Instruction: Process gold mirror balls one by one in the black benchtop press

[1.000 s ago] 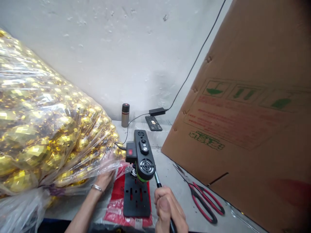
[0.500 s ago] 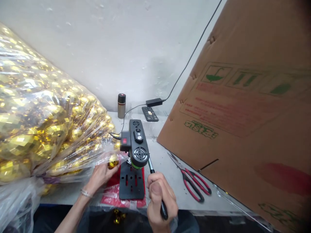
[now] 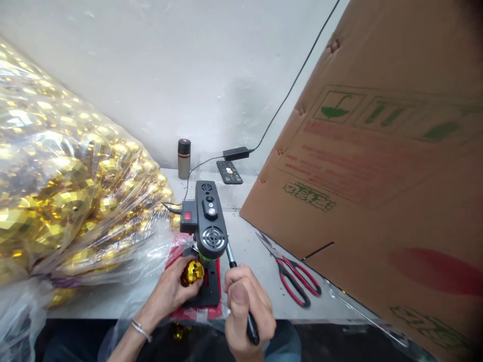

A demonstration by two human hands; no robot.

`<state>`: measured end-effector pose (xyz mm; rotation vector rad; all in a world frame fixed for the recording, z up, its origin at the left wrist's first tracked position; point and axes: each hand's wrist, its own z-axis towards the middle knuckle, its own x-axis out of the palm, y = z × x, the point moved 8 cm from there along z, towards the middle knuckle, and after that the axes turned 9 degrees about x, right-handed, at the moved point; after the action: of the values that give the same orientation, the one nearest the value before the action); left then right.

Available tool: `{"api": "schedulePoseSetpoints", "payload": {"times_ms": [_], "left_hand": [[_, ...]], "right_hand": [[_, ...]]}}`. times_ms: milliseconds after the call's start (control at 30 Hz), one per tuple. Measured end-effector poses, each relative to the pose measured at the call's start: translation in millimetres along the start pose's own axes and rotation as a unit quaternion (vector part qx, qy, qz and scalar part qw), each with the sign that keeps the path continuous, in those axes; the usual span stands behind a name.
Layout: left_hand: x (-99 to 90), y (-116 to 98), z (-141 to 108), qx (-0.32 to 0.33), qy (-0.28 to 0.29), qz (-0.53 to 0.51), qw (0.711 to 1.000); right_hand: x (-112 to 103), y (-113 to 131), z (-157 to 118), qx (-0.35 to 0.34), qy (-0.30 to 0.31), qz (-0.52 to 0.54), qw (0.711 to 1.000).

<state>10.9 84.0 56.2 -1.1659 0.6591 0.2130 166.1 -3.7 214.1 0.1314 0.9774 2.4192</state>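
My left hand grips a small gold faceted ball between thumb and fingers, over the black slotted base plate of a bench drill press. The drill head stands above the plate, just behind the ball; its lower end is mostly hidden from above. My right hand is wrapped round the black grip of the press's lever, at the right of the plate. Beneath the base lies a red sheet in clear plastic.
A big clear bag of gold faceted balls fills the left. Red-handled scissors lie on the right beside a leaning cardboard box. Behind the press are a bottle, a phone and a power adapter with its cable.
My left hand has moved right with the gold ball, from beside the press to over its base plate. My right hand keeps hold of the lever. The view has shifted slightly.
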Motion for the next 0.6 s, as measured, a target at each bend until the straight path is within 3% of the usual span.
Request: {"api": "schedulePoseSetpoints", "payload": {"times_ms": [167, 267, 500, 600], "left_hand": [[0.2, -17.5, 11.8, 0.006, 0.056, 0.094, 0.994], [7.7, -20.0, 17.3, -0.005, 0.063, 0.143, 0.988], [28.1, -10.7, 7.0, 0.022, -0.084, 0.167, 0.982], [33.2, -2.8, 2.5, 0.019, -0.1, 0.144, 0.984]], "right_hand": [[-0.2, -0.6, -1.9, 0.005, 0.001, 0.002, 1.0], [-1.0, -1.5, -3.0, 0.005, 0.0, 0.001, 1.0], [-1.5, 1.7, -0.1, -0.001, 0.012, -0.008, 1.0], [-1.0, 2.9, 1.7, -0.001, 0.005, -0.009, 1.0]]}}
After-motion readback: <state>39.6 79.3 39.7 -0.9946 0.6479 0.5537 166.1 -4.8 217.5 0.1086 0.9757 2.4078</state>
